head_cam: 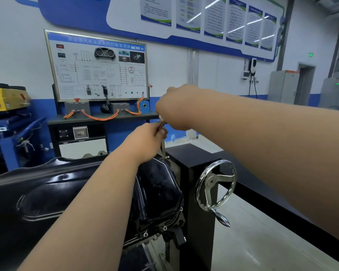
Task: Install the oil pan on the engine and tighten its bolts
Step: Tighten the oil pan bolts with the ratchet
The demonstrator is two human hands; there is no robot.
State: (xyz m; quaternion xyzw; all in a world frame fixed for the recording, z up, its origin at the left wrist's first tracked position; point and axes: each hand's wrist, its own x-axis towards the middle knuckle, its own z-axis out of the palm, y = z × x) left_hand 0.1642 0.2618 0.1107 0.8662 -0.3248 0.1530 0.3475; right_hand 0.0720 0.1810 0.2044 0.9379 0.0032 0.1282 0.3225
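The glossy black oil pan (pixel 157 190) sits on top of the engine, filling the lower left of the head view. Two bolts (pixel 145 234) show in its near flange. A slim metal tool shaft (pixel 162 147) rises upright from the pan's far right edge. My left hand (pixel 145 139) grips the shaft near its top, fingers curled round it. My right hand (pixel 174 110) is just above, closed round the tool's upper end, which is mostly hidden behind the hand.
The black engine stand (pixel 196 192) stands right of the pan with a chrome handwheel (pixel 215 187) facing me. A black rail (pixel 272 204) runs along the right. A training board bench (pixel 100 116) stands behind, and a blue cart (pixel 10 130) is at the left.
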